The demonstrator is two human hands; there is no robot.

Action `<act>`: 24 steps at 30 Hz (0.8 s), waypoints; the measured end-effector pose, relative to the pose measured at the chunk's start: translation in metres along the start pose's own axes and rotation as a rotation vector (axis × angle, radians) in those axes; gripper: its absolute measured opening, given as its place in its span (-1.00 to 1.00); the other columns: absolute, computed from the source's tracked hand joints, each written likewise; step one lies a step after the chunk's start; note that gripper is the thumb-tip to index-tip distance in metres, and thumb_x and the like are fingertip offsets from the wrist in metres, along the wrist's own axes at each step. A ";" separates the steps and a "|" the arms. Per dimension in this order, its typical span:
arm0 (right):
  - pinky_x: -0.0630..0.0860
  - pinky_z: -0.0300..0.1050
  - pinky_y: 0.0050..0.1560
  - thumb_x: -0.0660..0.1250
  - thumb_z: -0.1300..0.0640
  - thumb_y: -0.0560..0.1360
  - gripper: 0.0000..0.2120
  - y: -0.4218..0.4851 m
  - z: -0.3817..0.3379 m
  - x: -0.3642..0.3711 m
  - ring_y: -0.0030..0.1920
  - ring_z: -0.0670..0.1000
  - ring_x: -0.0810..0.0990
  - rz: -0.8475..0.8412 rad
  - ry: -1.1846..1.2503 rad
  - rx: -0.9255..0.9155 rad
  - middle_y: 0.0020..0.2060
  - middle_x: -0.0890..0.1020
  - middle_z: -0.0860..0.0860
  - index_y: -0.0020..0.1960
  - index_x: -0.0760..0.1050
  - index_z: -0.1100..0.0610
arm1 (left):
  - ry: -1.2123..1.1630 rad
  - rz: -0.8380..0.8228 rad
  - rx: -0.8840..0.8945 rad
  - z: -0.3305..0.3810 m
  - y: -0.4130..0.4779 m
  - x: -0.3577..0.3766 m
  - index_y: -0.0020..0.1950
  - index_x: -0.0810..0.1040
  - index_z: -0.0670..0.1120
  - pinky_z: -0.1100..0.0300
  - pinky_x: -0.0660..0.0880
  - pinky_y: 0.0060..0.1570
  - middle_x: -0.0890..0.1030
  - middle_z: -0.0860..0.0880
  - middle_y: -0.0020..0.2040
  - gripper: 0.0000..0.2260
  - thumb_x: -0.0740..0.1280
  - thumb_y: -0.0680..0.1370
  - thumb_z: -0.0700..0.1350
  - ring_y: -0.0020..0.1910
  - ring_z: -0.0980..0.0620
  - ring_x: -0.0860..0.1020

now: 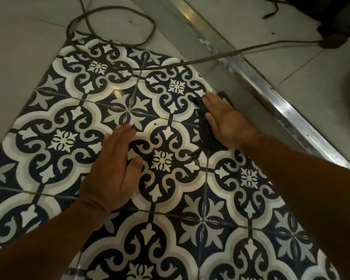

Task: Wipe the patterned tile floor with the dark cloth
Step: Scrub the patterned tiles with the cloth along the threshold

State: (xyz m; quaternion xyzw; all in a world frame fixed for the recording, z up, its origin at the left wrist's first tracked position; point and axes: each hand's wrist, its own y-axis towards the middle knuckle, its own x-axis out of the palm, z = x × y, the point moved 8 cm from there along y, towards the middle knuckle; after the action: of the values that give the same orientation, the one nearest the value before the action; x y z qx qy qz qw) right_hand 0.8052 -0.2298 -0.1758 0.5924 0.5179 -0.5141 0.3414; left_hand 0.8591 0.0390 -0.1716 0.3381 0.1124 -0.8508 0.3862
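Wiping is the step in hand, judging by how the right hand [224, 118] lies flat, fingers stretched out, pressing the dark cloth [207, 126] onto the patterned tile floor [69, 138] near its right edge, just beside the plain grey tiles [220, 81]. That grip is fully open and holds the cloth only by pressure from palm and fingers, not by closing round it; part of the cloth sticks out beyond the fingertips and a rumpled tail trails toward the person. The left hand [113, 170] is also spread flat with nothing in it, resting on the floor near the middle of the pattern, most likely as a brace. A cable [170, 65] runs across the far tiles and loops at the top, and a metal strip [271, 93] runs diagonally well to the right. A small dark speck [155, 124] and a shiny patch [116, 91] sit on tiles farther in. The next move probably calls for keeping the palm down and sweeping the cloth leftward over the pattern, steering clear of the cable.
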 end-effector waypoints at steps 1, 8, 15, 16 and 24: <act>-0.20 -0.18 0.46 0.03 0.00 0.68 -0.48 -0.014 0.002 0.000 0.52 -0.12 -0.09 0.010 0.019 0.011 0.59 0.04 0.04 0.59 0.01 0.09 | -0.001 -0.001 0.002 0.000 0.000 0.000 0.51 0.24 -0.19 -0.24 0.17 0.45 0.25 -0.13 0.52 -0.39 0.07 0.54 0.12 0.53 -0.04 0.14; -0.18 -0.02 0.52 -0.11 -0.20 0.60 -0.37 -0.096 0.013 0.018 0.56 -0.06 -0.12 0.041 0.059 0.264 0.59 -0.01 0.00 0.59 -0.04 0.06 | 0.019 -0.004 0.011 -0.002 0.001 0.003 0.50 0.26 -0.20 -0.25 0.17 0.45 0.27 -0.16 0.52 -0.40 0.08 0.54 0.11 0.53 -0.06 0.15; -0.28 0.12 0.46 -0.18 -0.26 0.60 -0.32 -0.037 -0.039 0.032 0.56 0.07 -0.20 0.111 0.014 0.435 0.59 -0.11 0.06 0.59 -0.13 0.10 | 0.004 0.023 0.045 0.004 0.000 -0.001 0.47 0.27 -0.24 -0.27 0.16 0.44 0.30 -0.21 0.49 -0.44 0.08 0.57 0.07 0.51 -0.12 0.20; -0.29 0.13 0.45 -0.16 -0.25 0.60 -0.32 -0.021 -0.053 0.034 0.56 0.08 -0.20 0.113 0.026 0.403 0.59 -0.12 0.06 0.59 -0.14 0.10 | -0.003 0.028 0.054 0.004 0.000 -0.001 0.48 0.26 -0.23 -0.29 0.19 0.41 0.30 -0.21 0.48 -0.45 0.08 0.58 0.06 0.51 -0.14 0.21; -0.08 0.18 0.53 0.05 0.03 0.67 -0.46 0.001 -0.176 0.045 0.57 0.05 -0.09 0.025 0.155 -0.165 0.59 0.02 0.08 0.58 0.03 0.15 | -0.059 0.060 0.164 0.008 0.002 -0.006 0.48 0.22 -0.27 -0.35 0.22 0.35 0.30 -0.22 0.47 -0.46 0.08 0.60 0.03 0.47 -0.16 0.26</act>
State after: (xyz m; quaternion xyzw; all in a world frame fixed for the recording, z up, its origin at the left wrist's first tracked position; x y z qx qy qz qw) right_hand 0.8480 -0.0530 -0.1774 0.6068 0.5757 -0.4181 0.3542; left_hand 0.8596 0.0373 -0.1613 0.3466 0.0206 -0.8547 0.3858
